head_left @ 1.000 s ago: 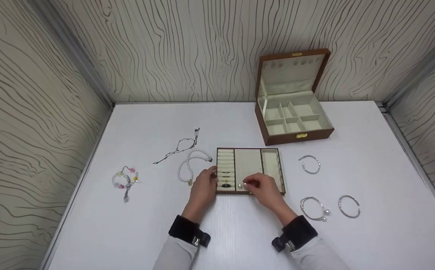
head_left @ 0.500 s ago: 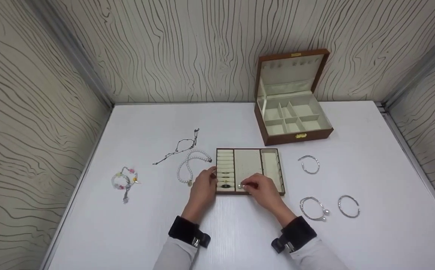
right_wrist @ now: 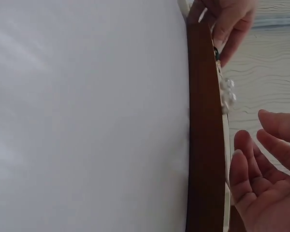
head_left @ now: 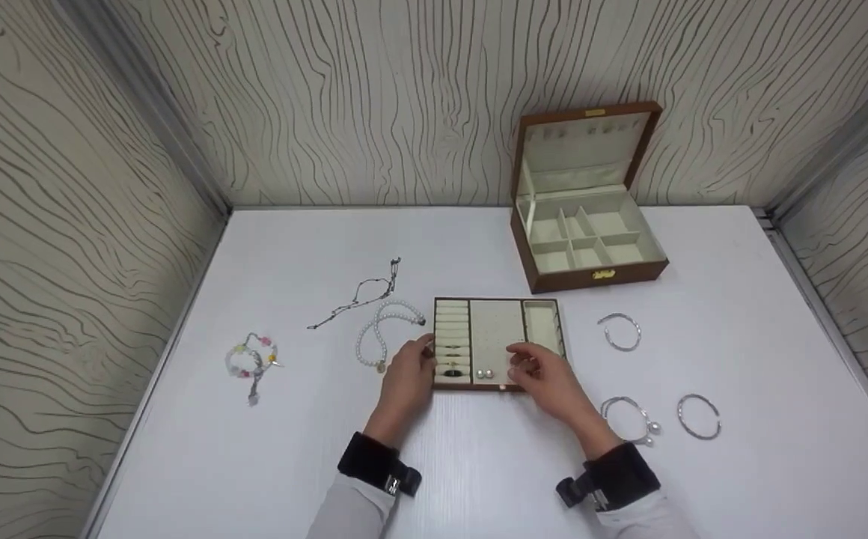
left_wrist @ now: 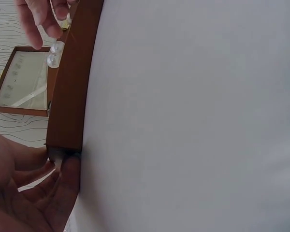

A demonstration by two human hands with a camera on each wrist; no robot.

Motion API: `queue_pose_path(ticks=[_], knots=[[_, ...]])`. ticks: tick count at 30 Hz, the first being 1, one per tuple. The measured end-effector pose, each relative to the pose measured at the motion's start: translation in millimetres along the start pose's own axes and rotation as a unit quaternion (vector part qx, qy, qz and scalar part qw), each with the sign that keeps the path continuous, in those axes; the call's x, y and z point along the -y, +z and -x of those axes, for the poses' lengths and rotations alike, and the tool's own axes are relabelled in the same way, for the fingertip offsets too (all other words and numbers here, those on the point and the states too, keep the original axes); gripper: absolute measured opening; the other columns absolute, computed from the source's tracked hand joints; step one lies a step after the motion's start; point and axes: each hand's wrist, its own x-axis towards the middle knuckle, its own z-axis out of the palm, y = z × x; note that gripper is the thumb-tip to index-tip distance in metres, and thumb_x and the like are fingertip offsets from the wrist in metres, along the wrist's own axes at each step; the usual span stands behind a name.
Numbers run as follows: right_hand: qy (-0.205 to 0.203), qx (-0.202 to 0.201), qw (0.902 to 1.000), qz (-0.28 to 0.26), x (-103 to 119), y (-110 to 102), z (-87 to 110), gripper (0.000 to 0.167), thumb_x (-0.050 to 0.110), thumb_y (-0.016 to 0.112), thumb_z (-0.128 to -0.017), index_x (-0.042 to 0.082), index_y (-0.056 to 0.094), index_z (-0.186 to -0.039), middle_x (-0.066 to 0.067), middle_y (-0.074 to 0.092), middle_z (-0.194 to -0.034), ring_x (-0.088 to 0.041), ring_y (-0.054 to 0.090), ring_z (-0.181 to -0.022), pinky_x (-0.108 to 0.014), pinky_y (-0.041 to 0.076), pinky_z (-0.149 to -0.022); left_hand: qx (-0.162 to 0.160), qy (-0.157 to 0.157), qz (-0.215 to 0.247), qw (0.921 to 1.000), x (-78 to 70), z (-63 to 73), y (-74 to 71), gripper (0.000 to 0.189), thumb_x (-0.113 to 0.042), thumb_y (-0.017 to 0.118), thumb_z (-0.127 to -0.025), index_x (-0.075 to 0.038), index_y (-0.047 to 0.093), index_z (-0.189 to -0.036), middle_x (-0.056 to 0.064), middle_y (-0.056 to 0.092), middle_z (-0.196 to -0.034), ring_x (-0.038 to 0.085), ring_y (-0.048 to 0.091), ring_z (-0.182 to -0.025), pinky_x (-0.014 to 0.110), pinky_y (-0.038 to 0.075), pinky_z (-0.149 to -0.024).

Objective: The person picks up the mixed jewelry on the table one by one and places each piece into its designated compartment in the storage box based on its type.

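Note:
A shallow brown jewelry tray (head_left: pixel 497 337) lies on the table, with ring rolls on its left and a flat cream panel in the middle. My left hand (head_left: pixel 407 374) grips its left edge between thumb and fingers, also plain in the left wrist view. Two pearl earrings (head_left: pixel 485 373) sit side by side at the panel's lower left. Just right of them my right hand (head_left: pixel 548 382) hovers over the tray, fingers loosely bent and holding nothing. Several rings (head_left: pixel 453 373) are in the lower ring rolls. In the right wrist view the earrings (right_wrist: pixel 228 94) stand above the tray's rim.
A brown jewelry box (head_left: pixel 591 278) with its lid up stands at the back right. Left of the tray lie a pearl necklace (head_left: pixel 361 337), a thin chain (head_left: pixel 355 303) and a beaded bracelet (head_left: pixel 239 370). Several silver bangles (head_left: pixel 637 333) lie to the right.
My right hand has let go of the right-hand pearl earring and moved right, its fingers opening. Both earrings now show uncovered. My left hand has stayed at the tray's edge.

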Motion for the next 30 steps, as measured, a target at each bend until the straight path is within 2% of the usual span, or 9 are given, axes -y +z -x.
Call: queue_pose_path(ticks=[5, 8, 11, 14, 19, 24, 30], knots=[[0.005, -0.057, 0.9974, 0.044, -7.6, -25.6, 11.3, 0.035, -0.004, 0.067, -0.088, -0.002, 0.062, -0.122, -0.012, 0.062, -0.106, -0.022, 0.061, -0.093, -0.034, 0.053, -0.080, 0.002, -0.009, -0.008, 0.9999, -0.8, 0.8, 0.7, 0.041, -0.005, 0.058, -0.096, -0.003, 0.054, -0.136, 0.005, 0.063, -0.102, 0.019, 0.062, -0.086, 0.036, 0.051, -0.071], [0.013, -0.089, 0.9921, 0.088, -12.3, -38.1, 16.5, 0.036, -0.006, 0.066, -0.088, -0.006, 0.060, -0.123, -0.019, 0.059, -0.109, -0.028, 0.060, -0.096, -0.038, 0.053, -0.080, 0.000, -0.010, -0.010, 0.9999, -0.6, 1.3, 0.3, 0.041, -0.005, 0.058, -0.096, -0.004, 0.055, -0.136, 0.005, 0.063, -0.101, 0.019, 0.061, -0.085, 0.036, 0.051, -0.071], [0.034, -0.104, 0.9861, 0.124, -16.4, -46.7, 22.4, 0.037, -0.004, 0.064, -0.089, -0.008, 0.057, -0.125, -0.024, 0.057, -0.112, -0.035, 0.058, -0.100, -0.045, 0.052, -0.082, 0.001, -0.009, -0.011, 0.9999, 0.2, 2.6, -0.2, 0.040, -0.005, 0.057, -0.096, -0.002, 0.055, -0.136, 0.005, 0.062, -0.101, 0.019, 0.061, -0.086, 0.036, 0.051, -0.072], [0.062, -0.096, 0.9824, 0.148, -19.6, -50.8, 27.9, 0.038, -0.001, 0.062, -0.091, -0.012, 0.055, -0.126, -0.027, 0.057, -0.113, -0.039, 0.058, -0.102, -0.050, 0.051, -0.084, 0.006, -0.006, -0.010, 0.9999, 1.2, 4.7, -1.2, 0.037, -0.007, 0.056, -0.098, 0.001, 0.056, -0.133, 0.004, 0.061, -0.098, 0.018, 0.059, -0.086, 0.036, 0.050, -0.074], [0.104, -0.047, 0.9801, 0.163, -21.3, -49.3, 32.0, 0.033, 0.002, 0.059, -0.093, -0.015, 0.058, -0.122, -0.027, 0.063, -0.108, -0.041, 0.061, -0.101, -0.050, 0.051, -0.085, 0.027, 0.004, 0.005, 0.9996, -0.4, 8.9, -5.6, 0.034, -0.006, 0.058, -0.096, 0.006, 0.059, -0.128, 0.005, 0.060, -0.093, 0.019, 0.059, -0.085, 0.036, 0.050, -0.074], [0.100, -0.034, 0.9792, 0.174, -20.6, -42.4, 29.5, 0.024, 0.001, 0.060, -0.091, -0.012, 0.065, -0.111, -0.025, 0.067, -0.102, -0.041, 0.062, -0.099, -0.051, 0.050, -0.085, 0.061, -0.010, 0.021, 0.9979, -1.6, 11.6, -12.5, 0.034, -0.003, 0.060, -0.093, 0.008, 0.060, -0.125, 0.008, 0.065, -0.094, 0.021, 0.062, -0.087, 0.038, 0.052, -0.077], [0.099, -0.034, 0.9788, 0.176, -18.5, -36.9, 24.6, 0.022, 0.002, 0.063, -0.090, -0.010, 0.066, -0.108, -0.019, 0.069, -0.095, -0.034, 0.065, -0.089, -0.045, 0.053, -0.076, 0.061, -0.023, -0.005, 0.9979, -1.1, 9.7, -20.6, 0.034, 0.000, 0.058, -0.089, 0.007, 0.061, -0.122, 0.010, 0.067, -0.094, 0.023, 0.063, -0.087, 0.040, 0.052, -0.077]])
